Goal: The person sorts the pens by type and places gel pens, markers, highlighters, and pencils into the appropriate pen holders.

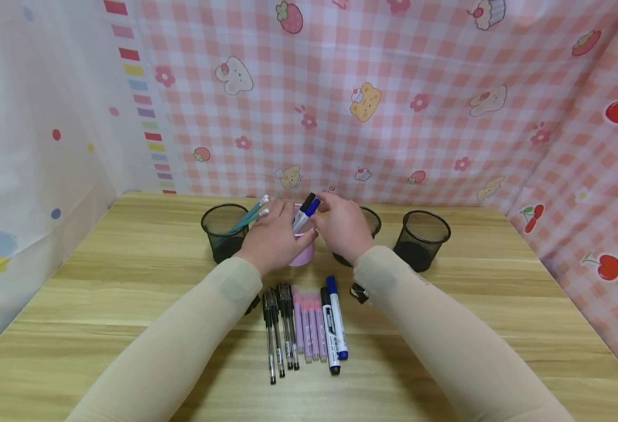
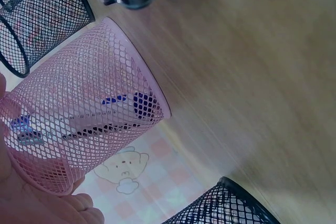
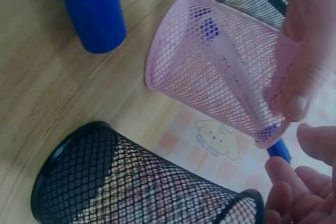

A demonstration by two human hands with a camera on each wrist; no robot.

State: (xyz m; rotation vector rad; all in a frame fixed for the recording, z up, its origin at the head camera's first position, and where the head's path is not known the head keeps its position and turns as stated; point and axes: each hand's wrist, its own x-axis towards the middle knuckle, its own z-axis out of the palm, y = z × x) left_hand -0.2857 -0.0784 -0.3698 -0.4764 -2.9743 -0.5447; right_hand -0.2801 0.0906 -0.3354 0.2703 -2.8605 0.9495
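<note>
My left hand (image 1: 274, 237) grips the rim of a pink mesh pen cup (image 2: 94, 72), thumb on the near side. Two white markers, one with a blue cap (image 1: 313, 206) and one with a black cap (image 1: 307, 201), lean inside and stick out above the rim. My right hand (image 1: 345, 225) is beside these caps. In the right wrist view its thumb and fingers (image 3: 281, 195) are spread apart around the blue cap's end, with no pinch visible. The cup stands upright on the wooden table (image 1: 435, 328).
A black mesh cup (image 1: 219, 240) on the left holds teal pencils (image 1: 243, 221). Right of the pink cup stand two more black mesh cups, one partly behind my right hand and one farther right (image 1: 422, 246). In front lie black pens (image 1: 274, 334), pink pens (image 1: 310, 331) and two white markers (image 1: 332, 331).
</note>
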